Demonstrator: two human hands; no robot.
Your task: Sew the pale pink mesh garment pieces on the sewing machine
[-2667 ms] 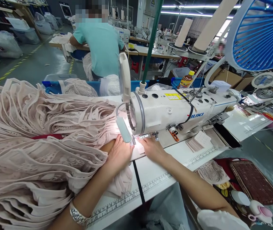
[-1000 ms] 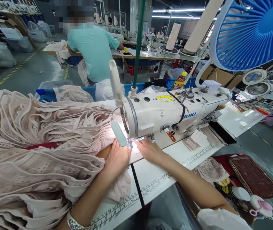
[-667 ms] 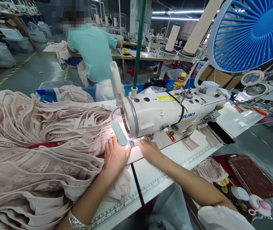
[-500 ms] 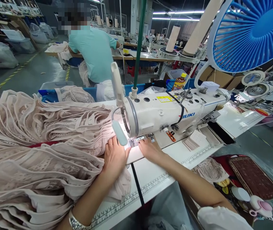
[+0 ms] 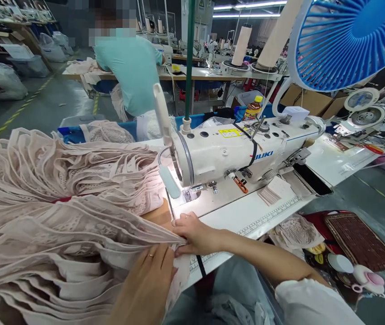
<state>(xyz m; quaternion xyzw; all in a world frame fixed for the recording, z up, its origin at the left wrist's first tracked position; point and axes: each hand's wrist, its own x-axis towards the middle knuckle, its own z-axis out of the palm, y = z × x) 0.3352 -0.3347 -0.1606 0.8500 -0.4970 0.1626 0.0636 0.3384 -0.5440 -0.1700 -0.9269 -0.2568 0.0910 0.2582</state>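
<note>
A large heap of pale pink lace garments [image 5: 71, 234] with smooth edge bands fills the left side of the table. My right hand [image 5: 195, 232] is closed on the drawn-out edge of one pale pink garment, in front of the sewing machine [image 5: 219, 153]. Beside it, nearer to me, my left hand [image 5: 148, 280] has its fingers pressed together over the same cloth; its fingertips are partly hidden. Under the lit machine head, the needle plate [image 5: 190, 195] shows without a hand on it.
A blue fan [image 5: 358, 36] overhangs the machine at the right. Small pale cards [image 5: 273, 192] lie on the machine bed. A drink bottle [image 5: 253, 108] stands behind the machine. Another person [image 5: 130, 67] in a turquoise shirt works at the table beyond.
Both hands have left the needle area and come toward me. My right hand has moved left and now grips the garment edge; my left hand has shifted down over the near pile.
</note>
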